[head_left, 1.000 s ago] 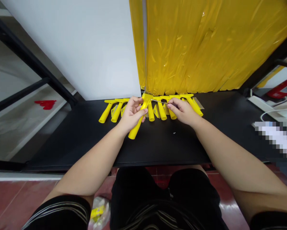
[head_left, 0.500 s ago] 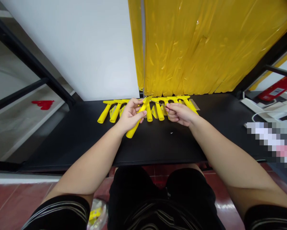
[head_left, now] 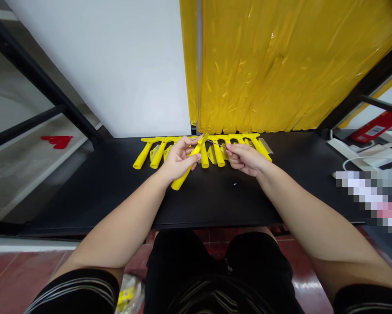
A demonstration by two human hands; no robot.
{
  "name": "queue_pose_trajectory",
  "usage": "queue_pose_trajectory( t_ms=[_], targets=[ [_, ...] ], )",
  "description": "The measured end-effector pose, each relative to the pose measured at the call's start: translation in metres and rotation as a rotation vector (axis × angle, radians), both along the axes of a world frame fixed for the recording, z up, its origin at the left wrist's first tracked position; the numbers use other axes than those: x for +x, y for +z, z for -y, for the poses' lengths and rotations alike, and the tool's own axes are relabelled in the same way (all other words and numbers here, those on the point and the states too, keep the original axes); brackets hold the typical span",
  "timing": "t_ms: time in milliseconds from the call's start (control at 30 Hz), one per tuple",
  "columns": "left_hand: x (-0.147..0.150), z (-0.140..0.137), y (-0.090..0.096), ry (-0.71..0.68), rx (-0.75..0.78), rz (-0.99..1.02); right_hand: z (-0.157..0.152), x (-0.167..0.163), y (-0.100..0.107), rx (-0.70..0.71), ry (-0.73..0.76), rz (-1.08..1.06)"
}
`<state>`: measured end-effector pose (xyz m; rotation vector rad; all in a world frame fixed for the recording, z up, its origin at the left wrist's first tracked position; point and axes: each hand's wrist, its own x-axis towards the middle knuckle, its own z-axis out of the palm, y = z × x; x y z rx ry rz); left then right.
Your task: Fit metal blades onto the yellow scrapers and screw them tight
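Observation:
My left hand (head_left: 182, 158) is closed around the handle of a yellow plastic scraper (head_left: 180, 180), which tilts with its head up and away from me. A thin metal screwdriver-like tool (head_left: 218, 143) is pinched in my right hand (head_left: 241, 158), its handle hidden by the fingers. The tool's tip points left and meets the scraper's head; I cannot make out exactly what it touches there. Behind both hands, several more yellow scrapers (head_left: 142, 156) lie in a row along the back of the black table (head_left: 202, 209). A tiny pale piece (head_left: 235, 184) lies in front of my right hand.
A white panel (head_left: 133, 65) and yellow plastic sheeting (head_left: 264, 65) stand behind the table. Black frame bars (head_left: 48, 83) rise at the sides. White objects with a cable (head_left: 362, 161) and a red box (head_left: 376, 126) lie to the right. A clear bag (head_left: 130, 294) sits on the floor.
The scraper's head has turned slightly in my left hand and now shows more edge-on. My right hand holds the tool against it in nearly the same place; the view has shifted slightly.

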<state>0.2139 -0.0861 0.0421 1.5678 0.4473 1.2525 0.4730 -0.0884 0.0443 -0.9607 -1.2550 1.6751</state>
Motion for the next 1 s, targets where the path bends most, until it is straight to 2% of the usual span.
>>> queue_pose_trajectory(
  t_ms=[100,233,367,433,500,633,733,1000],
  targets=[
    [0.000,0.000,0.000,-0.012,-0.024,0.015,0.000,0.001,0.000,-0.015,0.033,0.007],
    [0.001,-0.001,0.000,-0.001,-0.138,0.038,-0.001,0.011,0.000,0.138,0.087,0.188],
    [0.001,-0.001,0.003,0.026,-0.246,0.086,0.000,0.036,0.011,0.271,0.318,0.474],
    [0.000,0.000,0.007,0.045,-0.295,0.097,0.003,0.048,0.018,0.309,0.458,0.655],
    [-0.002,0.001,0.010,0.055,-0.331,0.096,0.006,0.053,0.021,0.313,0.535,0.812],
    [-0.003,0.001,0.014,0.056,-0.375,0.101,0.011,0.042,0.015,0.281,0.522,0.997],
    [-0.003,0.000,0.016,0.058,-0.390,0.096,0.013,0.026,0.010,0.377,0.489,1.091],
    [0.001,-0.001,0.014,0.045,-0.413,0.106,0.014,0.013,0.008,0.482,0.451,1.071]
  ],
)
